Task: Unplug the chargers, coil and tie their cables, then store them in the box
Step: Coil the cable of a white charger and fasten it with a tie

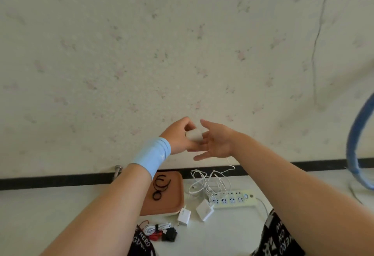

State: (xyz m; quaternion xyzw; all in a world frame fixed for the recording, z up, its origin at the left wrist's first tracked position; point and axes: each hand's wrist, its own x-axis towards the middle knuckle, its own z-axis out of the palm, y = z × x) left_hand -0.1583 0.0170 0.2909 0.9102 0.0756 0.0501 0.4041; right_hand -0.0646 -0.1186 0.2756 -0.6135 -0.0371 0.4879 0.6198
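Charger [193, 135] held high in left hand [178, 137], grip curled round it, so cable [231, 168] hangs free; right hand [215, 144] open, fingers spread, I judge ready to coil.

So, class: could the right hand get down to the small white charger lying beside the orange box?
Probably yes. The right hand is open and holds nothing, and the small white charger lies uncovered on the floor beside the orange box, with nothing on top of it.
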